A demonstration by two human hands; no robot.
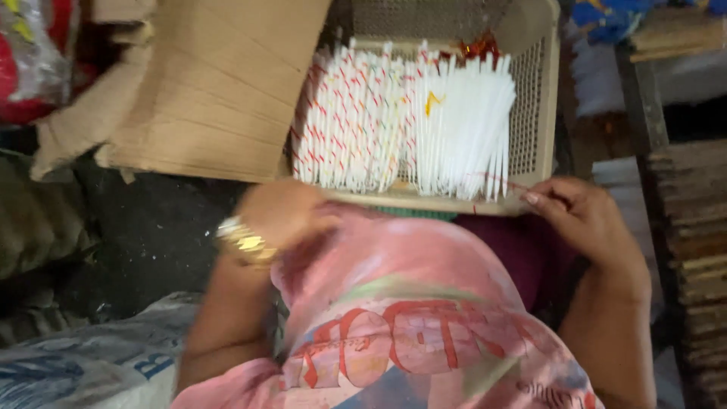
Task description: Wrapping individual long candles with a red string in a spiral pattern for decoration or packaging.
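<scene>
A beige perforated plastic basket (534, 113) lies in front of me, packed with thin white sticks (462, 121); those on the left carry red spiral stripes (348, 125). My right hand (579, 216) rests at the basket's near right corner, fingers pinched on a thin red thread (500, 182) that runs across the stick ends. My left hand (284, 212), blurred and with a gold watch at the wrist, is curled at the basket's near left edge; whether it holds anything cannot be made out. My pink printed shirt (409, 303) fills the lower middle.
A folded cardboard sheet (212, 83) leans left of the basket. A printed white sack (83, 363) lies at lower left on dark ground. Stacked wooden slats (693, 250) stand on the right. Red and clear plastic bags (30, 53) sit at top left.
</scene>
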